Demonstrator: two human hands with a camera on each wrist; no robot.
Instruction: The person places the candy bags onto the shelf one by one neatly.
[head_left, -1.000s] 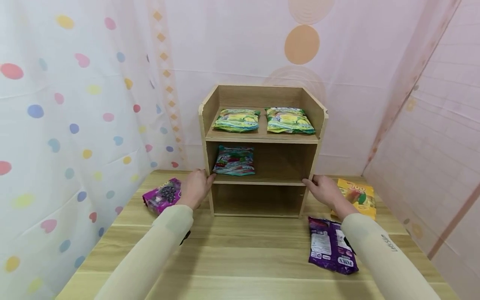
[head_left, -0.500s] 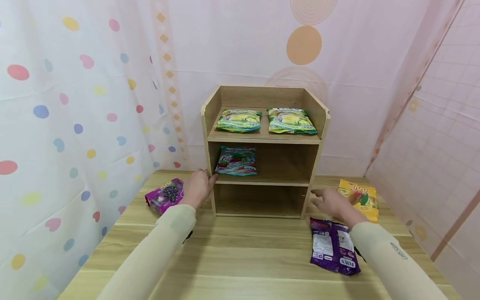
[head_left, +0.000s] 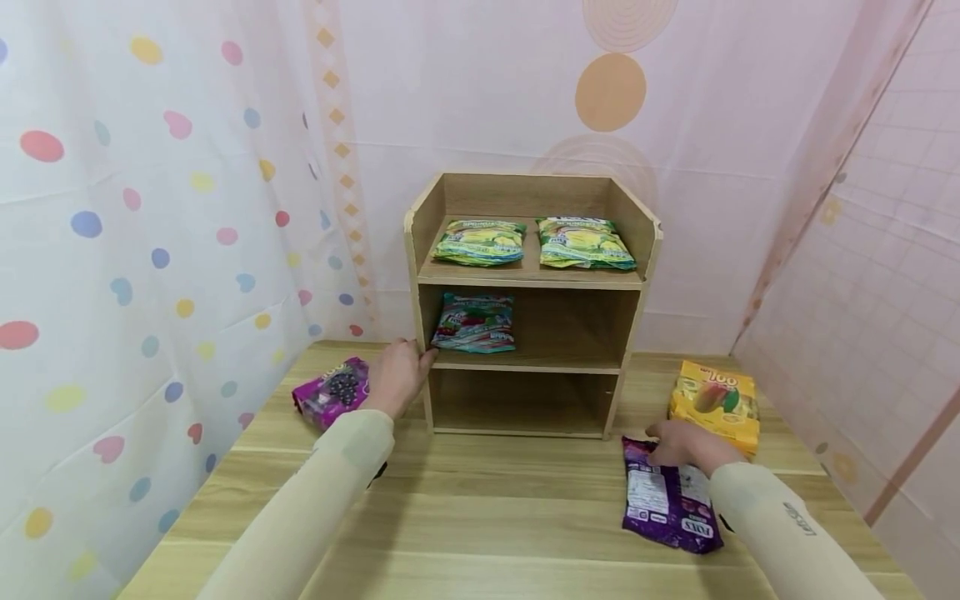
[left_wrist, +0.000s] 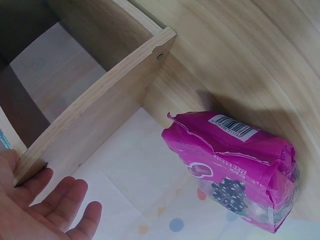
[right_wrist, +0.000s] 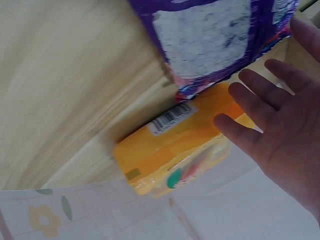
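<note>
My left hand [head_left: 397,379] pinches the left side panel of a small wooden shelf [head_left: 528,284]. In the left wrist view the thumb lies inside the panel [left_wrist: 95,100] and the index finger outside. A magenta grape candy bag [head_left: 333,393] lies just left of that hand. On the table's right side my right hand [head_left: 693,446] hovers with its fingers extended over the upper end of a purple candy bag [head_left: 667,510], which shows its printed back. Behind that hand is a yellow candy bag [head_left: 720,398]. The right wrist view shows nothing in the palm [right_wrist: 295,130].
Two green-and-yellow candy bags [head_left: 482,242] lie side by side on the top tier. A teal candy bag [head_left: 476,325] is at the left of the middle tier. Patterned curtains [head_left: 247,200] hang behind and on both sides of the wooden table [head_left: 480,508].
My right hand has let go of the shelf's right side and moved down and right, over the purple candy bag. The left hand keeps its hold on the shelf.
</note>
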